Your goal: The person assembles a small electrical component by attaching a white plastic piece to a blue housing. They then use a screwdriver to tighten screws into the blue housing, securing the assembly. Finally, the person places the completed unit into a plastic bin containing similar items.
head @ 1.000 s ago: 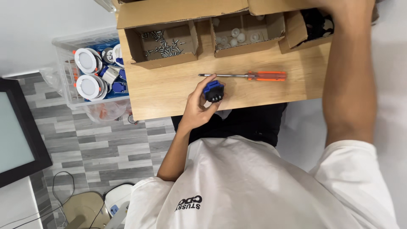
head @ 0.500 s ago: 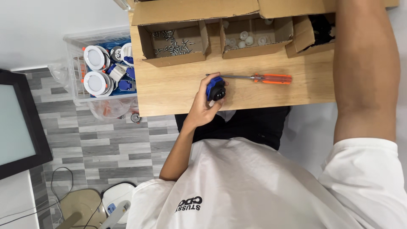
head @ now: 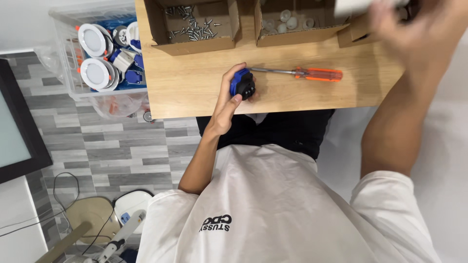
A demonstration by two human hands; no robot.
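Looking down, I am seeing the wooden table (head: 195, 87) filling the upper middle of the view, with a clear bin (head: 73, 73) of round white lamps standing on the floor just beside its left edge

Three cardboard boxes are sitting along the far side of the table: the screw box (head: 195, 46) holding loose screws, the middle box (head: 292, 36) holding small pale round parts, and a third box (head: 353, 34) that is mostly hidden

My right hand (head: 414, 29) is raised over that far right corner, blurred, and seems to be gripping something white and flat; I cannot tell more than that

An orange-handled screwdriver (head: 302, 74) is lying flat on the table, its tip pointing toward my left hand (head: 229, 95)

That left hand is closed around a small blue and black part (head: 243, 84), thumb on its near side and fingers curled over the far side, holding it against the tabletop near the front edge, just beside the screwdriver tip

I am judging the part to be light, hard plastic, stiff and a little slick, so gripping it across the blue sides, clear of the black face, looks soundest
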